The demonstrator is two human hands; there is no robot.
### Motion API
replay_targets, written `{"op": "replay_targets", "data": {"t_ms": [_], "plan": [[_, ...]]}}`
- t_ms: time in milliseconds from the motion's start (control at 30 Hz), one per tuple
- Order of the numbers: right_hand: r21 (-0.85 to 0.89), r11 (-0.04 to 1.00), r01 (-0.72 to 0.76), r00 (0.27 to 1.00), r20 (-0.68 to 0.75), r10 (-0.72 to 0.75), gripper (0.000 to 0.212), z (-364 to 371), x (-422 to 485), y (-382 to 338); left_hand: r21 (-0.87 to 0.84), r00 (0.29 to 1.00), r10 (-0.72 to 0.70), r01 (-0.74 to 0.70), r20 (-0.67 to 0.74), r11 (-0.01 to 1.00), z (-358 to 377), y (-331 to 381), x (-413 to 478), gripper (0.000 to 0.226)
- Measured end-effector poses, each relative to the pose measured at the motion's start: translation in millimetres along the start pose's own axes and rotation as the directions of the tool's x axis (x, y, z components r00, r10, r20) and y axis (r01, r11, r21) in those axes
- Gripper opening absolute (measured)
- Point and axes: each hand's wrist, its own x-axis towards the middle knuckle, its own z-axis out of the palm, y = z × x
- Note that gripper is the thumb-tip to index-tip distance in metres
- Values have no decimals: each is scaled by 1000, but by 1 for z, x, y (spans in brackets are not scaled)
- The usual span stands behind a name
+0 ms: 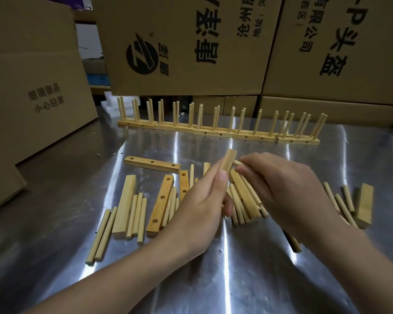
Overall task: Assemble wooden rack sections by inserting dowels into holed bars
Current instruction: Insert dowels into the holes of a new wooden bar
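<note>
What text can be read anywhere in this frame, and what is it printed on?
"小心轻放", upside down, on the left box; the line above it is too blurred to read.
"沧州" and "地址:河", turned sideways, on the middle box; its big characters are cut off, and the small text beside the round logo is unclear.
"有限公司" and "P头盔", sideways, on the right box; the small bracketed text is blurred.

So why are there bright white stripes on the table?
Head view: the shiny silver metal table mirrors light as white glare streaks; the wide lens tilts the brown cardboard boxes outward at the edges; the far row of pale wooden dowel racks looks soft.
</note>
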Motion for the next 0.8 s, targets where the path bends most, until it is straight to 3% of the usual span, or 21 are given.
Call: {"op": "replay_targets", "data": {"t_ms": [100,200,267,367,433,567,667,733,800], "plan": [[193,981,-23,998,-52,34,25,0,1,-2,18,997,43,-44,59,999,-2,5,-1,43],[422,891,-165,981,-19,191,27,-3,3,-8,98,991,97,-107,94,989,-8,9,0,49],[593,735,-327,943,153,297,37,-7,5,-10,214,988,111,-133,111,968,-11,7,0,55],[727,364,-582,807,459,372,44,-17,9,-8,264,984,96,-133,148,955,-10,9,-2,62],[720,264,-642,757,540,367,42,-22,10,-6,271,984,90,-129,151,954,-8,10,-3,63],[663,334,-669,742,571,353,38,-32,13,-3,217,991,124,-132,50,967,7,11,-6,45],[612,403,-681,731,539,418,41,-40,17,-9,-69,998,-55,52,-42,996,23,13,-11,28],[522,569,-635,771,398,497,48,-41,18,-13,-296,969,-246,234,-3,926,29,14,-13,22],[312,813,-491,866,71,496,38,-43,20,-21,-435,923,-376,372,80,820,30,19,-14,20]]}}
